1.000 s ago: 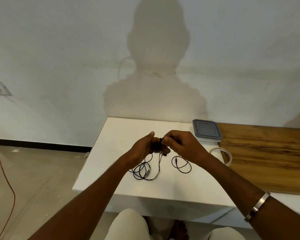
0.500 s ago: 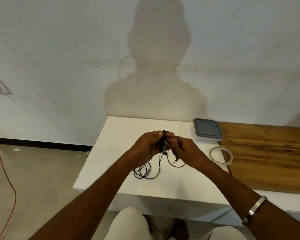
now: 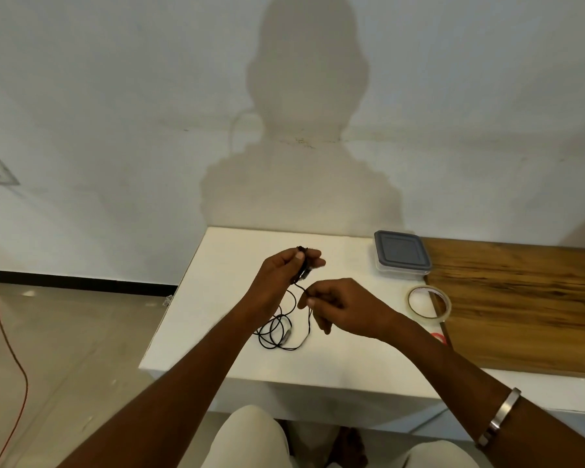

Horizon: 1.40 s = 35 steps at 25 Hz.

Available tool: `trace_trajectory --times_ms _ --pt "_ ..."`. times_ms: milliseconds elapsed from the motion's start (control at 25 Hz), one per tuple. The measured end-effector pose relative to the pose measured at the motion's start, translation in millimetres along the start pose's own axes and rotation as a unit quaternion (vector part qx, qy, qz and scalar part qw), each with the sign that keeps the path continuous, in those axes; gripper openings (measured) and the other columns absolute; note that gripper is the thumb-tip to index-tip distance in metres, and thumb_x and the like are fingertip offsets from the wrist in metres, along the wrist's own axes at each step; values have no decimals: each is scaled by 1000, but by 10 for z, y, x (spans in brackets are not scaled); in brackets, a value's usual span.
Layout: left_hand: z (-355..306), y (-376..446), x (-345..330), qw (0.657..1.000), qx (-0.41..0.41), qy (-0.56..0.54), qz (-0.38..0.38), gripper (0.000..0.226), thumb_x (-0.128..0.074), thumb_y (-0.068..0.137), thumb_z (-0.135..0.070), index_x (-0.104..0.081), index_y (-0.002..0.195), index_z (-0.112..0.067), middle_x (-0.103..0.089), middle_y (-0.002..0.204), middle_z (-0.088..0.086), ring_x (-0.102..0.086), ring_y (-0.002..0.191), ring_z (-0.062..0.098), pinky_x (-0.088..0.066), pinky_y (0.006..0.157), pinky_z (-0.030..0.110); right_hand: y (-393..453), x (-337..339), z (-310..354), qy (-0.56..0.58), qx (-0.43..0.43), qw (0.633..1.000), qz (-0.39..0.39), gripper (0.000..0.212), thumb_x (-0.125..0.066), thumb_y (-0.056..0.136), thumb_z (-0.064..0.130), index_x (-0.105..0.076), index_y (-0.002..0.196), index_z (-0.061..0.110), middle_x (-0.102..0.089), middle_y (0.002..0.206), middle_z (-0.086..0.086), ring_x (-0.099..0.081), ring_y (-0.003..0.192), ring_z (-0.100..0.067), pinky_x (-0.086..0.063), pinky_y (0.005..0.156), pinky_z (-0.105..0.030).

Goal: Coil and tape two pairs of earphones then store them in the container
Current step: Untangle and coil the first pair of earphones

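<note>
1 black earphone cable [image 3: 286, 327] is being coiled: its bundle is being gripped by the left hand [image 3: 286, 270] and a strand pinched by the right hand [image 3: 338, 304], slack lying on the white table [image 3: 352, 359]. Taping and storing are judged pending; 1 tape roll [image 3: 429, 304] and 1 lidded container [image 3: 402, 253] are being counted, a 2nd pair not discernible.

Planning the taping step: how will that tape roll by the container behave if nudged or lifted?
The tape roll lies flat on its side, so a nudge would probably slide it, not roll it. It is a thin open ring, likely light and easy to lift. Stood on edge, it would probably roll off.
</note>
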<state>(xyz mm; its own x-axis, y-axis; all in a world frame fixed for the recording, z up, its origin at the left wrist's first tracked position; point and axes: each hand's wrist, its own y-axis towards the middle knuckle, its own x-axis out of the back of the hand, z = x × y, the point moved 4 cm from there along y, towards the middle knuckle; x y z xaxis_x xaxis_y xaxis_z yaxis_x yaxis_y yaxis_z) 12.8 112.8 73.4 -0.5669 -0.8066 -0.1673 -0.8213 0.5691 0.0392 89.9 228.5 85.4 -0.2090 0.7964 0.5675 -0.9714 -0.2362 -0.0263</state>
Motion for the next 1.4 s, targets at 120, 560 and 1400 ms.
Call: trace_trajectory --times_ms 120,560,1400 --pt "5 -68 -11 994 6 100 41 30 -39 102 -13 -67 92 -10 -68 78 -7 -62 79 7 -44 76 16 0 136 54 27 10 998 -50 16 -52 95 17 -68 92 13 -58 54 4 -53 47 -10 -45 56 -21" --pt "-97 -160 -213 985 31 -48 161 35 -35 99 -25 -63 90 -6 -64 79 8 -62 85 32 -44 96 49 57 425 -170 -51 -17 981 -187 21 -50 97 23 -61 81 32 -54 60 8 -48 52 -4 -41 53 -19" --pt "5 -159 -31 979 28 163 119 38 -34 104 -18 -69 99 -2 -71 85 14 -65 84 13 -46 79 19 25 458 -10 -25 5 981 -192 12 -56 94 22 -67 89 20 -56 56 22 -43 48 -4 -35 50 -13"
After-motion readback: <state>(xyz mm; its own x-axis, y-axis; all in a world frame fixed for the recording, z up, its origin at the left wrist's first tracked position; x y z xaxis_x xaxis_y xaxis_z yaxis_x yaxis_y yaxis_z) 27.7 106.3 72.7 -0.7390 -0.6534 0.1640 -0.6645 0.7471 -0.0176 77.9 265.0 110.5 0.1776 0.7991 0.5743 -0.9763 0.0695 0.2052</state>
